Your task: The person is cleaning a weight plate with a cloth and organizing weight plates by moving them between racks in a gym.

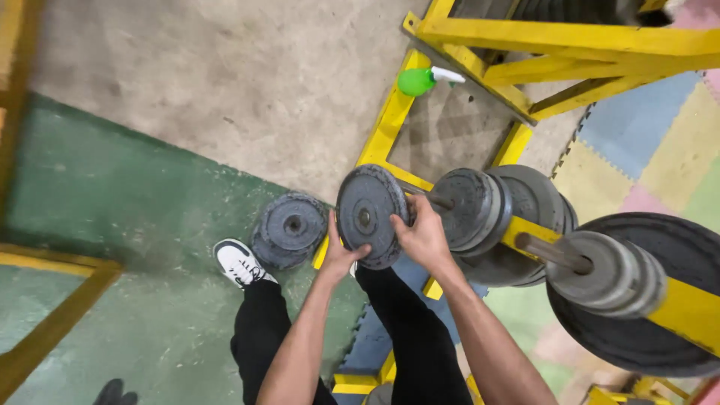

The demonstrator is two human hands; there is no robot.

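Note:
I hold a round grey weight plate [367,210] upright in both hands at the tip of a steel peg [439,200] on a yellow rack. My left hand [341,251] grips the plate's lower edge. My right hand [421,232] clasps its right side, next to the grey plates [472,206] stacked on that peg. Whether the peg's tip is inside the plate's centre hole cannot be told.
Two grey plates [289,229] lean on the floor by my white shoe [238,262]. A second peg [551,251] at right carries more plates, with large discs [660,330] behind. A green spray bottle [420,80] lies on the yellow rack frame [390,120]. Coloured foam mats [660,142] cover the right floor.

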